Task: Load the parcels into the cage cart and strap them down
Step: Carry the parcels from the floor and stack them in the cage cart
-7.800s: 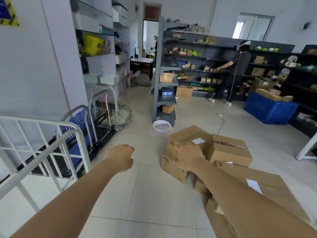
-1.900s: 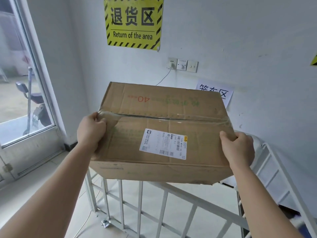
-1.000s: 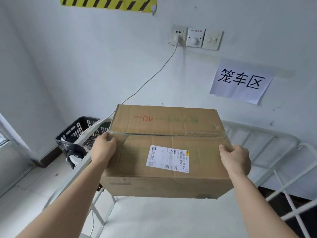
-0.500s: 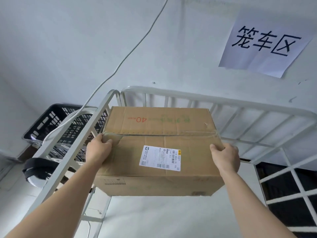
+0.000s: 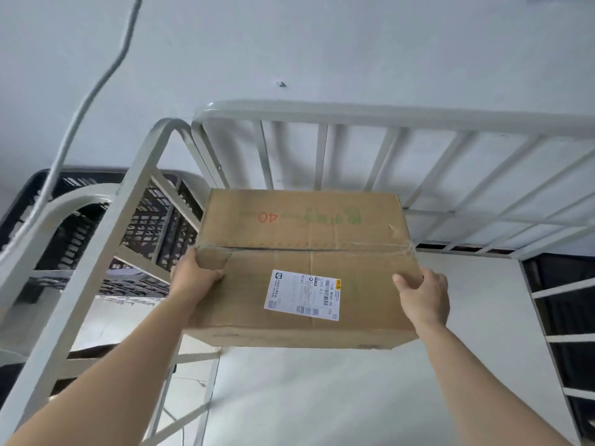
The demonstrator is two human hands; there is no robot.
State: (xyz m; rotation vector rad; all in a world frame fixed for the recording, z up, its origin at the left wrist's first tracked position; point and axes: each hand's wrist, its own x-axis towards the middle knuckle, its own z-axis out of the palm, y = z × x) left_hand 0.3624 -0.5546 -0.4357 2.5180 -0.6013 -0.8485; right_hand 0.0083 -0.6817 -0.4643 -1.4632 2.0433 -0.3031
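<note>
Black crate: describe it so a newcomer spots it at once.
Start at the white cage cart. Look through its left side: the crate sits just beyond. It alone is black and lattice-walled; the box is brown cardboard.

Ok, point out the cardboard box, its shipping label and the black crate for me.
cardboard box (image 5: 299, 233), head view, on the far top flap.
shipping label (image 5: 302, 294), head view, middle of the white sticker.
black crate (image 5: 143, 228), head view, on its mesh side wall.
</note>
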